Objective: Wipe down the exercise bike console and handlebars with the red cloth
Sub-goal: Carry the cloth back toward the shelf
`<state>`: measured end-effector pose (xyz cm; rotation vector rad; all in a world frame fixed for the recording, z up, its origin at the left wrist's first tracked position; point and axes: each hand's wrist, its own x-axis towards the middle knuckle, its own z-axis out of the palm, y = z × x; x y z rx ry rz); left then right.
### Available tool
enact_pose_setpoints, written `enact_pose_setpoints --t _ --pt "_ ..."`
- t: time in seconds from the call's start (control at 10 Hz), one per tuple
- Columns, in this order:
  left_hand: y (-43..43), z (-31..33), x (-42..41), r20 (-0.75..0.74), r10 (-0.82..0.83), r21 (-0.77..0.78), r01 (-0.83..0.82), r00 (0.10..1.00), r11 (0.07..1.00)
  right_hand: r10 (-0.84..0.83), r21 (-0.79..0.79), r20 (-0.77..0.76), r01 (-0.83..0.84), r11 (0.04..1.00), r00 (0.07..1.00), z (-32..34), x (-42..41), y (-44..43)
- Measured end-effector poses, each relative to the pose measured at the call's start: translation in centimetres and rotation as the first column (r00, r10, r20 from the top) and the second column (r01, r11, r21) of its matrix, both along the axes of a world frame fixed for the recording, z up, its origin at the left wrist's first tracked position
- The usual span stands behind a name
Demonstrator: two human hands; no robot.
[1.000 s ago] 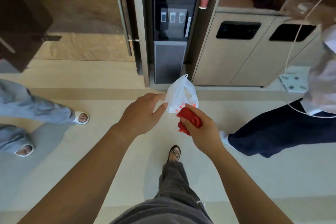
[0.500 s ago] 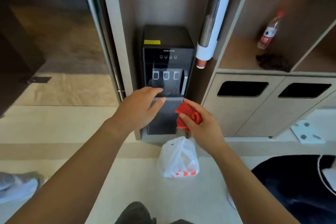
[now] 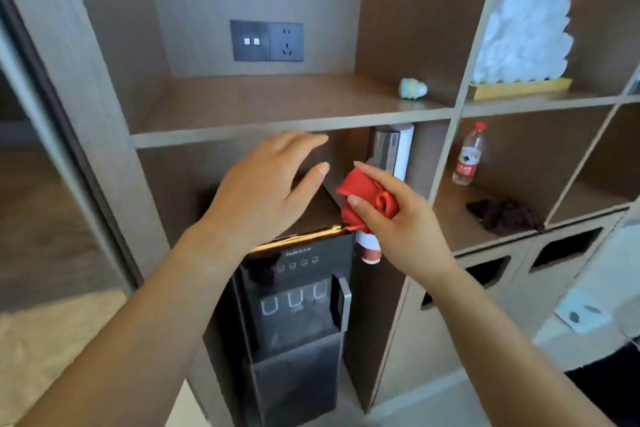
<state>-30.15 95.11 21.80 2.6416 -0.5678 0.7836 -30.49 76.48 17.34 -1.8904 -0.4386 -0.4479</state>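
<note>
My right hand [image 3: 398,218] holds the bunched red cloth [image 3: 367,199] between thumb and fingers, at the centre of the view. Just left of it, my left hand [image 3: 266,191] hovers palm down with fingers spread and nothing in it. Both hands are raised in front of a wooden shelf unit, above the top of a black water dispenser [image 3: 298,315]. No exercise bike, console or handlebars appear in the view.
A cup dispenser tube [image 3: 393,152] hangs behind the cloth. The shelf unit [image 3: 294,121] holds a water bottle [image 3: 467,156], a dark bundle [image 3: 502,215], a white fluffy ornament [image 3: 523,24] and a wall socket [image 3: 266,40]. Bin openings [image 3: 564,250] sit lower right.
The view has tilted up from the floor to the shelves. The white plastic bag left my hands and dropped out of view. Both hands rose, the right still gripping the cloth.
</note>
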Motion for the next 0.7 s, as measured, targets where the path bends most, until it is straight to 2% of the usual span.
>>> enact_pose_setpoints --t 0.1,0.3,0.4,0.5,0.6,0.7 --pt "2.2 3.4 3.8 0.064 -0.041 -0.026 0.043 0.997 0.999 -0.073 0.003 0.139 0.073 0.997 0.988 4.2 3.8 1.4" --pt "5.8 7.2 9.6 -0.035 0.019 -0.084 -0.022 0.999 0.996 -0.171 -0.216 0.363 0.261 0.941 0.916 11.3 9.7 3.5" --pt "6.9 7.4 11.9 -0.081 0.033 -0.042 -0.036 0.996 0.998 -0.195 -0.291 0.393 0.323 0.9 0.899 12.5 12.8 4.8" --pt "7.0 7.0 13.4 -0.119 0.004 -0.041 -0.009 0.993 0.999 -0.221 -0.461 0.339 0.366 0.809 0.915 12.1 14.7 5.3" --pt "6.7 6.4 14.3 -0.164 -0.031 -0.03 0.026 0.986 0.999 -0.198 -0.608 0.191 0.275 0.745 0.961 11.2 15.4 5.3" --pt "6.7 6.0 14.7 -0.175 -0.051 -0.019 0.049 0.983 0.999 -0.207 -0.566 0.206 0.289 0.772 0.956 11.0 14.7 5.0"
